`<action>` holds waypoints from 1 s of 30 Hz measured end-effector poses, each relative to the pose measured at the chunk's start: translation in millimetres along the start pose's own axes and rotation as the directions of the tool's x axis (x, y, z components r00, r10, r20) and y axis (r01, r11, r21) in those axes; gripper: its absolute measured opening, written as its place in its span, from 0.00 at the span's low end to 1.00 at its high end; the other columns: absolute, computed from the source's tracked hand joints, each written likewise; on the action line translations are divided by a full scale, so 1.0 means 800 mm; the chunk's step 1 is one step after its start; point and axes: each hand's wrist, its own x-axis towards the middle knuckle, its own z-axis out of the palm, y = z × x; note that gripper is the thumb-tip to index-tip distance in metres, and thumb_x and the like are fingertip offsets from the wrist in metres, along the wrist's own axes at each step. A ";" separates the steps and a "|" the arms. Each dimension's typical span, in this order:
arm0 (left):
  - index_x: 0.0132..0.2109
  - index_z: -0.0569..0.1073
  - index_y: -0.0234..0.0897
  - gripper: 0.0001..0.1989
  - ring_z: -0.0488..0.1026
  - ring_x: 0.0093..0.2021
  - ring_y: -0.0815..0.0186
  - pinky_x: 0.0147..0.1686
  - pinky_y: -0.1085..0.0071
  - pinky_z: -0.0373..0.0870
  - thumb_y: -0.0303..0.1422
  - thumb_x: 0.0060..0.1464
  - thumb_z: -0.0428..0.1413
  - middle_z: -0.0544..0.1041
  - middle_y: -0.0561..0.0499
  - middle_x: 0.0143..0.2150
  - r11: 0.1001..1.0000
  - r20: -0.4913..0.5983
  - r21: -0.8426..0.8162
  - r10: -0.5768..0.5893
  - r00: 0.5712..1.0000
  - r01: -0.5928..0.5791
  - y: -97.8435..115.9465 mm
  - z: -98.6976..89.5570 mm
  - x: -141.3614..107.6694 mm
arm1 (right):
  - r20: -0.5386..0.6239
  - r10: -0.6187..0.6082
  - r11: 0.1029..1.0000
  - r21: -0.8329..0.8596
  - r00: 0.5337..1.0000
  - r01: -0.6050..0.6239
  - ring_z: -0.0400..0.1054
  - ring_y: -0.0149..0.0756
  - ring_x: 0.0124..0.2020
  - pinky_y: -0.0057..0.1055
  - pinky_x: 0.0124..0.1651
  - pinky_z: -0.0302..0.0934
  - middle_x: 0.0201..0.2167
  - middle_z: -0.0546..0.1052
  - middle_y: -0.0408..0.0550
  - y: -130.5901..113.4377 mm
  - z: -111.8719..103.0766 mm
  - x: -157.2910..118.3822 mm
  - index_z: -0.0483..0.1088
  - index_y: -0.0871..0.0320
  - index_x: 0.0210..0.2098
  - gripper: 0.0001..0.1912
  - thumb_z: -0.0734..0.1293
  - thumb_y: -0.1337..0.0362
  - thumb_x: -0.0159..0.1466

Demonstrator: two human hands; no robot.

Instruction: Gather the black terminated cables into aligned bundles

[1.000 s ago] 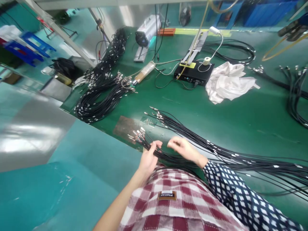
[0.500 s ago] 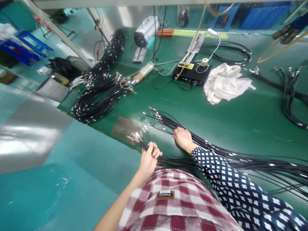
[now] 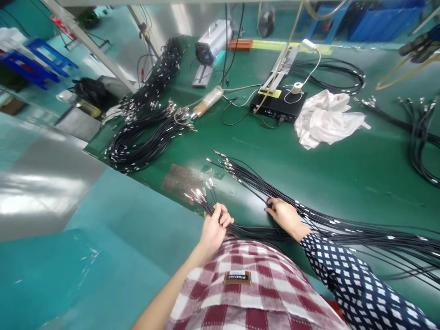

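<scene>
Near the table's front edge, my left hand [image 3: 216, 224] is closed round a small bundle of black cables [image 3: 206, 204], whose metal tips fan out beyond the fingers. To the right, my right hand [image 3: 282, 214] pinches a black cable [image 3: 254, 193] at the near side of a larger cable bundle [image 3: 261, 182]. That bundle lies slantwise on the green table [image 3: 343, 183], its metal connectors [image 3: 227, 164] at the left end and its length running off to the right. White markers dot the cables.
A big coil of black cables [image 3: 127, 153] lies at the table's left. Behind are a black box [image 3: 278, 107], a white cloth [image 3: 326, 121] and a silver device [image 3: 213, 43]. More cables [image 3: 417, 137] lie at the right.
My right hand has slid right and toward me, from near the connectors to farther along the cables. My left hand keeps its bundle in nearly the same place.
</scene>
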 end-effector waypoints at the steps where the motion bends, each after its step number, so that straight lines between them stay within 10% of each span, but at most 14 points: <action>1: 0.31 0.65 0.34 0.12 0.50 0.20 0.76 0.28 0.73 0.59 0.38 0.56 0.52 0.50 0.59 0.19 1.000 -0.002 0.003 0.000 1.000 0.000 0.000 0.000 0.000 | -0.004 0.009 1.000 -0.008 1.000 -0.009 0.68 0.36 0.33 0.29 0.31 0.53 0.34 0.71 0.46 -0.002 0.001 0.001 0.66 0.57 0.36 0.06 0.63 0.61 0.62; 9: 0.32 0.67 0.33 0.12 0.50 0.20 0.76 0.27 0.74 0.58 0.38 0.56 0.53 0.50 0.59 0.19 1.000 0.025 0.018 0.024 0.999 -0.025 0.002 0.006 0.001 | -0.008 0.023 0.981 0.192 1.000 -0.021 0.67 0.36 0.31 0.31 0.35 0.56 0.29 0.71 0.45 -0.021 -0.024 -0.008 0.63 0.58 0.33 0.06 0.59 0.63 0.65; 13: 0.37 0.70 0.31 0.14 0.50 0.20 0.76 0.26 0.75 0.56 0.40 0.56 0.53 0.50 0.59 0.19 0.996 0.046 0.061 0.068 0.997 -0.071 0.006 0.018 0.001 | 0.095 -0.071 0.605 0.796 0.993 -0.033 0.66 0.32 0.29 0.27 0.34 0.59 0.26 0.69 0.42 -0.043 -0.032 -0.031 0.61 0.57 0.33 0.10 0.58 0.57 0.65; 16: 0.44 0.70 0.31 0.16 0.49 0.21 0.77 0.25 0.75 0.55 0.40 0.55 0.53 0.51 0.58 0.20 0.990 0.061 0.102 0.087 0.994 -0.093 0.009 0.027 0.002 | 0.115 -0.120 0.470 0.881 0.986 -0.046 0.64 0.31 0.28 0.27 0.33 0.59 0.25 0.68 0.41 -0.074 -0.034 -0.046 0.62 0.57 0.33 0.11 0.59 0.56 0.64; 24: 0.36 0.73 0.28 0.17 0.56 0.22 0.75 0.28 0.74 0.59 0.41 0.52 0.56 0.55 0.57 0.20 0.975 0.021 0.212 0.062 0.998 -0.065 0.009 0.021 0.002 | 0.146 -0.314 0.624 0.776 0.938 0.088 0.64 0.32 0.30 0.27 0.34 0.58 0.28 0.71 0.42 -0.081 -0.052 -0.028 0.66 0.57 0.34 0.13 0.58 0.55 0.65; 30: 0.28 0.67 0.31 0.15 0.67 0.33 0.68 0.39 0.67 0.63 0.40 0.55 0.54 0.68 0.50 0.29 0.992 0.100 0.112 0.042 0.994 -0.053 0.011 0.017 -0.002 | -0.174 0.003 0.999 0.052 0.985 0.006 0.63 0.39 0.41 0.31 0.39 0.55 0.39 0.70 0.49 -0.017 -0.032 0.047 0.68 0.57 0.40 0.10 0.63 0.59 0.62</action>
